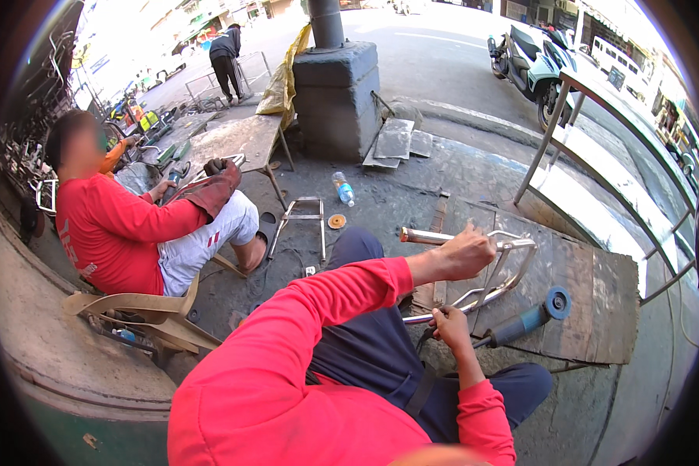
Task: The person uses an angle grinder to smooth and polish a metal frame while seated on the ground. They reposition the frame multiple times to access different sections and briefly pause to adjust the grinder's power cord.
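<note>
A shiny bent metal tube frame [481, 293] lies over a worn wooden board in front of me. My left hand [467, 252] is closed at its upper tube, whose brownish end sticks out to the left of my wrist. Lower down, my right hand [450, 326] has its fingers closed at the lower tube; what the fingertips pinch is partly hidden. Just right of that hand, a blue angle grinder [520, 322] with a round disc rests on the board. A dark cord runs by my right hand toward my lap.
The wooden board [590, 303] borders a metal-legged table [621, 186] at right. Left, a seated person in red [124, 225] holds a tool and metal piece. A bottle [342, 189], brown disc [336, 221] and small metal frame [301, 221] sit on the ground. Ahead stands a concrete post base [335, 101].
</note>
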A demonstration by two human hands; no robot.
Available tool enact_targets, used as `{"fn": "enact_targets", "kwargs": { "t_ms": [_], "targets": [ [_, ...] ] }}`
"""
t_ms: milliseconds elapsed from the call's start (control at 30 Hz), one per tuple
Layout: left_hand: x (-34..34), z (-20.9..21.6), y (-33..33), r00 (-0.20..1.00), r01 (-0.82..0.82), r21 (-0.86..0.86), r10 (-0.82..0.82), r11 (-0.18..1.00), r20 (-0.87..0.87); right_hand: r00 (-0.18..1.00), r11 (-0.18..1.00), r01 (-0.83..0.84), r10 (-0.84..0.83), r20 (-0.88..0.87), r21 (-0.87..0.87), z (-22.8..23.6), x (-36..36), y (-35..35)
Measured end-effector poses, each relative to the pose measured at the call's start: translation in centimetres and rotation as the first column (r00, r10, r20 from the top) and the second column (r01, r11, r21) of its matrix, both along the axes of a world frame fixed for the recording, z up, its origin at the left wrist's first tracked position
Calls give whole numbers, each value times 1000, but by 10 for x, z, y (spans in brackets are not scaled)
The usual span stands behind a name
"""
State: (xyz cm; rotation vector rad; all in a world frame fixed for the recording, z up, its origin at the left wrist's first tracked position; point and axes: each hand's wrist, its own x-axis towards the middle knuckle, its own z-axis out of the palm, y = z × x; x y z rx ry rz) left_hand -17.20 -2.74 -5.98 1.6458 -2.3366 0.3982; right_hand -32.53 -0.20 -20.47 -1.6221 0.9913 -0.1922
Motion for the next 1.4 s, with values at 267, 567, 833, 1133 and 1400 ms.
{"fn": "enact_targets", "kwargs": {
  "t_ms": [267, 567, 833, 1133, 1400],
  "targets": [
    [14, 7, 13, 998, 25, 88, -19, 996, -59, 984, 929, -158, 120, -132, -335, 12, -8, 7],
    [37, 7, 37, 997, -36, 49, 40, 998, -73, 971, 916, -206, 148, -189, -344, 35, -11, 10],
    [25, 11, 45, 984, -81, 106, 96, 991, -148, 954, 890, -263, 182, -239, -372, 37, -12, 9],
    [17, 19, 54, 970, -190, 165, 211, 968, -121, 941, 883, -308, 226, -253, -353, 34, -13, 10],
    [7, 5, 69, 993, -78, -205, 93, 976, 65, 938, 873, -319, 235, -256, -368, 34, -12, 11]
  ]
}}
